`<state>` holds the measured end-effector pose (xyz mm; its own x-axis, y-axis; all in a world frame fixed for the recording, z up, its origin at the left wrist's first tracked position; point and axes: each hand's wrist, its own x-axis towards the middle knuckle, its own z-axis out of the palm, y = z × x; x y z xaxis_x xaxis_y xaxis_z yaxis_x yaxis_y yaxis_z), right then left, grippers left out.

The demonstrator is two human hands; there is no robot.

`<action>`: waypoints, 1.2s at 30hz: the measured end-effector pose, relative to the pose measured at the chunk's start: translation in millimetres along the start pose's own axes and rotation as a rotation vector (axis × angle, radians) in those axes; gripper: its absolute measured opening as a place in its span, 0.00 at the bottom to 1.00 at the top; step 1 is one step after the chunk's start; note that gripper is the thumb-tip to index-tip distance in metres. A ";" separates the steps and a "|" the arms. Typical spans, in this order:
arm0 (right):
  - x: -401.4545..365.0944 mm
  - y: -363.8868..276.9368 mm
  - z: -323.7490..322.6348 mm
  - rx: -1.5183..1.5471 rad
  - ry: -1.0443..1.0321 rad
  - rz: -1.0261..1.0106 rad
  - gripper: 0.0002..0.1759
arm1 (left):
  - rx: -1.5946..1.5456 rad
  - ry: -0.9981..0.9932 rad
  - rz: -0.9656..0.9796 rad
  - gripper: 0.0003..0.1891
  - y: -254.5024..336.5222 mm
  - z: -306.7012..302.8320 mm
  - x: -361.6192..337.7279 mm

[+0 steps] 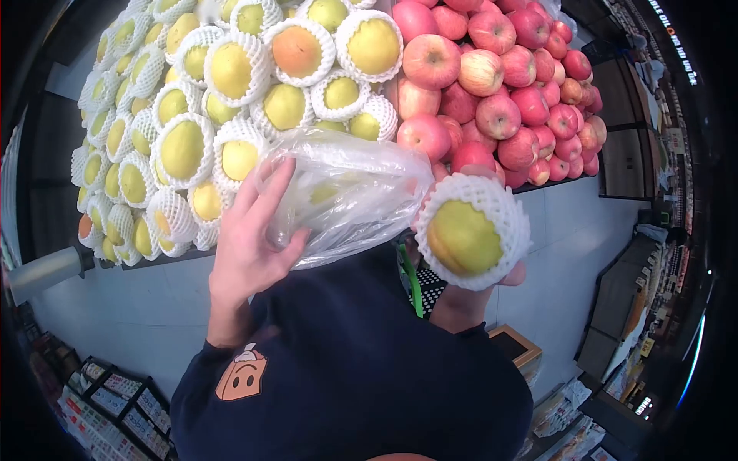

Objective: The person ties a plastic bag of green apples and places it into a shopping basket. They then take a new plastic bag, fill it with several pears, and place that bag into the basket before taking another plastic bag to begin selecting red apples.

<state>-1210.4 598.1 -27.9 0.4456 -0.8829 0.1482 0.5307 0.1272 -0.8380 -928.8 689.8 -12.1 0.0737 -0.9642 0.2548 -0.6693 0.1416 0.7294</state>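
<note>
A yellow-green fruit in a white foam net (465,237) sits in my right hand (513,274), whose fingers wrap round it from behind and are mostly hidden. My left hand (257,230) is at the left end of a clear plastic bag (346,200), fingers spread, with the thumb and fingertips touching the film. The bag's right end reaches the netted fruit. Through the film some yellow fruit shows faintly; whether anything lies inside the bag I cannot tell.
Netted yellow fruits (182,150) are heaped on a display at the upper left, beside a pile of red apples (498,117). A roll (46,275) juts out at the left edge. Low shelves (127,407) stand lower left, a wooden-edged box (515,346) lower right.
</note>
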 end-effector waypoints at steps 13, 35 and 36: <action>75.9 61.9 60.9 -0.921 -0.293 0.248 0.37 | -0.242 -0.106 0.114 0.48 4.9 3.9 -7.3; 75.8 50.2 57.6 -1.762 -0.311 -0.230 0.33 | -0.389 0.072 0.138 0.43 -8.0 -15.0 -0.7; 74.8 48.0 59.9 -1.777 -0.283 -0.225 0.33 | -0.390 0.064 0.152 0.43 -6.7 -15.5 -2.0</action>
<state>-1108.4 565.3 -25.6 0.6786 -0.6938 0.2412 -0.6418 -0.7197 -0.2647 -913.0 694.2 -7.6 0.0493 -0.9115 0.4082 -0.3469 0.3677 0.8628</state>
